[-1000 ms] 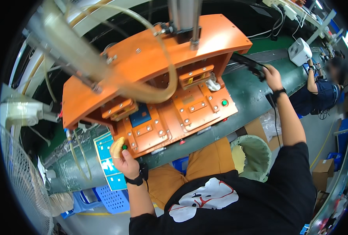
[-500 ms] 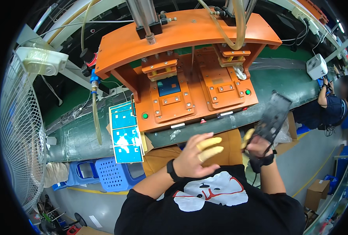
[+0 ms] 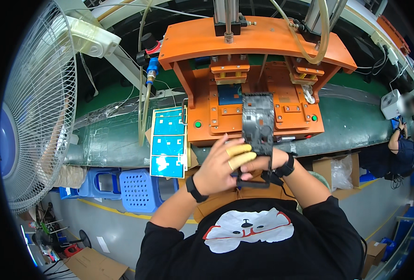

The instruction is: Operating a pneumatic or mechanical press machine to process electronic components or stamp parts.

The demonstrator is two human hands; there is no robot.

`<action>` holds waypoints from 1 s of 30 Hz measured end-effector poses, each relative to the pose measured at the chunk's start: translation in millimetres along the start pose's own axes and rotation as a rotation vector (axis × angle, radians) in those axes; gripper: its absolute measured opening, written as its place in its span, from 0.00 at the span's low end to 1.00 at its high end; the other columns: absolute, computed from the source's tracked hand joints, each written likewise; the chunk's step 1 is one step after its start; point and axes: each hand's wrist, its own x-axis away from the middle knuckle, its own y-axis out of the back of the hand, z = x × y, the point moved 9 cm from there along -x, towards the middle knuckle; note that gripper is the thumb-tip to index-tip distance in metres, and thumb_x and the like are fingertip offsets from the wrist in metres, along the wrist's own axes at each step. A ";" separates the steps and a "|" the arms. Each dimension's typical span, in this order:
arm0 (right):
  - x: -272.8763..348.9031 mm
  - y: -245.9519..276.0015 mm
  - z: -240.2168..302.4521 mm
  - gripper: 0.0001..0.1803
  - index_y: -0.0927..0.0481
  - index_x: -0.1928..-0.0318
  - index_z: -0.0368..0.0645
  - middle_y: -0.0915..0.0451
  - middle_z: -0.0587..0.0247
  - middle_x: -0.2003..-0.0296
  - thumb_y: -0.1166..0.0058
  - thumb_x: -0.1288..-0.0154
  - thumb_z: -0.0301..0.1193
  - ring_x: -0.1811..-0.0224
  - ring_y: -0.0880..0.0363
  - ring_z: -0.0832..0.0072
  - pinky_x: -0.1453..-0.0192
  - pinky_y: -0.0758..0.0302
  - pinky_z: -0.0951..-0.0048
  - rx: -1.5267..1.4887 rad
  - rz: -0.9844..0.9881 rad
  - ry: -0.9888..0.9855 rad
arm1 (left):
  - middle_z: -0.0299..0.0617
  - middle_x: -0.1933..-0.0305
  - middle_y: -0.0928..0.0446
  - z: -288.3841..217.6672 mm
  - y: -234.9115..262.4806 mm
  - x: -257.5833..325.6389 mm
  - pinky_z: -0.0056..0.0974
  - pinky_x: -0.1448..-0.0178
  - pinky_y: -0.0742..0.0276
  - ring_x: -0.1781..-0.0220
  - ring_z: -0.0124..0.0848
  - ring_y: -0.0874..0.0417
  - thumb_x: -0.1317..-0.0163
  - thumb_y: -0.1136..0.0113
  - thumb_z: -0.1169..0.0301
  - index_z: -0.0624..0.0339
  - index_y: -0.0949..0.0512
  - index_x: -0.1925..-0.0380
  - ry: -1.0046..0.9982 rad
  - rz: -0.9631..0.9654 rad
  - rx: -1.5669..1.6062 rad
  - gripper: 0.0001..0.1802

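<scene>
A black plastic frame [image 3: 258,122], long and rectangular with cut-outs, is held up in front of the orange press. My right hand [image 3: 271,161] grips its lower end, the fingers partly hidden behind it. My left hand [image 3: 218,166], with yellow finger cots on two fingers, meets the frame's lower left edge and closes on it. Behind the frame, a blue sheet piece [image 3: 229,94] lies in the left fixture of the orange press [image 3: 202,123]. The frame covers part of that press bed.
Blue sheets with small pale squares [image 3: 168,145] lie left of the press. A white fan [image 3: 39,107] stands at far left. Blue stools [image 3: 139,191] sit under the bench edge. A cardboard box with plastic bags [image 3: 342,171] is at right, near another person [image 3: 403,149].
The black frame has swung from the right to in front of the press and stands more upright. My left hand has come to it. The whole view has shifted left.
</scene>
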 end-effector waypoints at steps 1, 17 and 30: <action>-4.7 7.8 -0.8 0.21 0.18 0.41 0.42 0.14 0.65 0.50 0.29 0.33 0.27 0.49 0.17 0.78 0.43 0.18 0.70 -0.133 -0.064 -0.035 | 0.40 0.38 0.18 9.4 5.6 -4.7 0.64 0.19 0.39 0.28 0.46 0.21 0.49 0.17 0.52 0.50 0.17 0.42 0.007 -0.006 -0.031 0.35; 111.3 2.3 -103.2 0.21 0.25 0.33 0.38 0.18 0.68 0.53 0.42 0.19 0.32 0.52 0.22 0.83 0.44 0.24 0.77 -0.240 -0.209 -0.277 | 0.53 0.37 0.21 99.6 39.4 -70.4 0.51 0.29 0.27 0.35 0.54 0.22 0.47 0.21 0.63 0.58 0.23 0.35 0.069 0.287 -0.300 0.39; 41.6 -7.3 -88.5 0.23 0.23 0.37 0.35 0.17 0.66 0.60 0.37 0.23 0.36 0.61 0.21 0.82 0.54 0.22 0.77 0.015 -0.123 -0.276 | 0.50 0.38 0.23 99.6 35.7 -70.1 0.50 0.31 0.27 0.38 0.52 0.22 0.46 0.26 0.64 0.62 0.23 0.34 0.072 0.398 -0.351 0.38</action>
